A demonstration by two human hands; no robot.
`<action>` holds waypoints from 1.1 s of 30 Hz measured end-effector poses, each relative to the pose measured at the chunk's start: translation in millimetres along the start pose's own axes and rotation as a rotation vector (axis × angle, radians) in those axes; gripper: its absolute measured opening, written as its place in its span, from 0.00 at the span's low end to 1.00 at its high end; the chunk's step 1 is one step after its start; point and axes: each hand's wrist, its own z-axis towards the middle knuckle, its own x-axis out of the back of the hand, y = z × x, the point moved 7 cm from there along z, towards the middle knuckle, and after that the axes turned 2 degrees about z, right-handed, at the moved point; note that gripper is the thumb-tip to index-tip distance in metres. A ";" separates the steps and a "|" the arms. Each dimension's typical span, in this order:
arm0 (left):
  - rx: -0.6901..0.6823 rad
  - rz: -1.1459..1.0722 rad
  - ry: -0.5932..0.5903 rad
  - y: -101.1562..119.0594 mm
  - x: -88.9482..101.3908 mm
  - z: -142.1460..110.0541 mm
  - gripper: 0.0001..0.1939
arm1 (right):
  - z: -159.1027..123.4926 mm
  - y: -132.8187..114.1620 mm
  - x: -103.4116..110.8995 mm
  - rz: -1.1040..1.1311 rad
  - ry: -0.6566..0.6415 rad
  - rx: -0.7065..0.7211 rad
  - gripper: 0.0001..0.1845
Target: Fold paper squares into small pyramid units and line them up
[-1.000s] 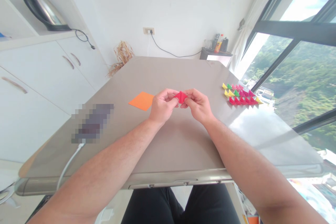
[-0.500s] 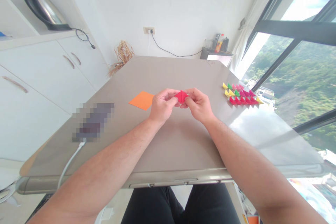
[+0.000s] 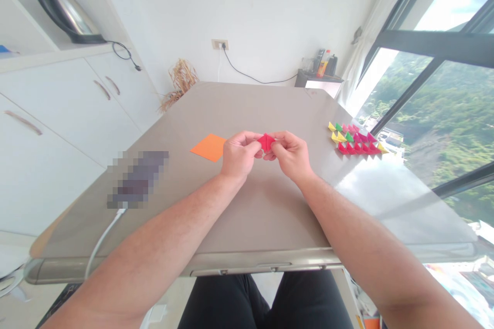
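Between my hands, over the middle of the table, is a small folded red paper [image 3: 266, 142] with a crease or slit down its centre. My left hand [image 3: 240, 153] pinches its left corner between thumb and fingers. On the opposite corner my right hand [image 3: 290, 152] closes in the same kind of pinch. The fingertips behind the paper are partly hidden. A flat orange paper square [image 3: 209, 147] lies on the table just left of my left hand, its right corner covered by that hand.
Folded paper pieces [image 3: 357, 148] in red, pink, green and yellow stand in rows at the table's right side. A blurred-out dark device [image 3: 137, 180] with a white cable [image 3: 101, 241] lies on the left of the grey-brown table [image 3: 250, 216]. Windows flank the right edge.
Both hands keep their pinch on the red paper, which looks tilted or squeezed very slightly differently. The whole view has shifted a few pixels.
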 end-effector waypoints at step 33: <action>0.145 -0.188 -0.138 -6.4 -4.3 1.2 0.05 | 1.2 4.4 0.4 0.299 -0.074 -0.123 0.07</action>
